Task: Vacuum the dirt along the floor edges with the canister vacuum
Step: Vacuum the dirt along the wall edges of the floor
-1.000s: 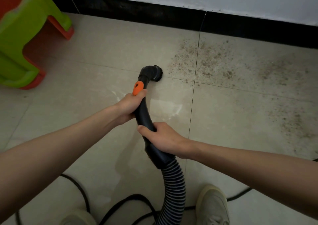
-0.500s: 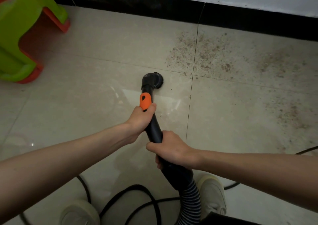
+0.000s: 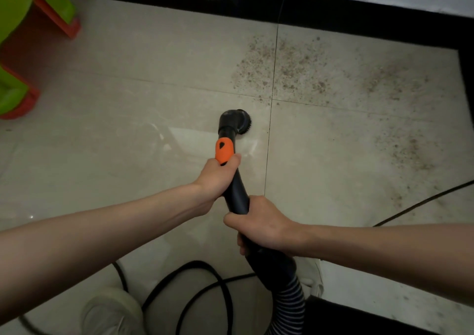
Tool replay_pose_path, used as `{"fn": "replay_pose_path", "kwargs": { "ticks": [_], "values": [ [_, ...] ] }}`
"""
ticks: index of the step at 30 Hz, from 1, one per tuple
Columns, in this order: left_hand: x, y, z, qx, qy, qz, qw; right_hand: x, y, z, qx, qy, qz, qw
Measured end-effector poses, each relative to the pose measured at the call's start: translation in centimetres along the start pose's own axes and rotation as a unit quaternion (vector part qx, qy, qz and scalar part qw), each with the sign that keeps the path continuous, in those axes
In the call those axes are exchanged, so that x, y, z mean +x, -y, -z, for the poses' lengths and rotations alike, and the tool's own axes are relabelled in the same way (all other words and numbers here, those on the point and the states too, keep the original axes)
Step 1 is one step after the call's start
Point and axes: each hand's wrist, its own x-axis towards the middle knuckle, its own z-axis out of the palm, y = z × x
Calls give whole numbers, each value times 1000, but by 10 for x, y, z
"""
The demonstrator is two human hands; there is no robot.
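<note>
The left hand (image 3: 218,178) clenches the vacuum wand (image 3: 237,191) below its orange collar (image 3: 224,150), the right hand (image 3: 261,228) behind grasps near the hose, and the brush head (image 3: 238,122) has drawn back from the dirt (image 3: 295,68) ahead-right, leaving it unswept.

Black vacuum wand (image 3: 235,188), orange collar, round brush head (image 3: 239,122) pressed to the tile. Ribbed hose (image 3: 288,309) trails rearward. Brown dirt (image 3: 295,65) scattered beside the black baseboard, right of the brush.
</note>
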Motion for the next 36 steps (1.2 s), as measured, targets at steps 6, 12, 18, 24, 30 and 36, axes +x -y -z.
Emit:
{"fn": "replay_pose_path", "kwargs": {
  "ticks": [6,12,18,24,30,36],
  "values": [
    [-19,16,1,9,-45,-10,999,-10,-8,-5,-7,45,-4,999],
    [-45,42,5,21,-61,12,998,-33,-19,-17,-24,86,-30,996],
    [-59,59,-7,18,-50,27,998,-53,-33,-23,-10,91,-55,994],
    [-33,45,-11,16,-19,0,1000,-41,-28,-13,-12,27,-31,999],
    [1,4,-40,13,50,-17,999,-19,-26,13,53,-65,-16,996],
    [21,-10,-31,54,11,-40,998,13,-14,18,13,-82,11,996]
  ]
}}
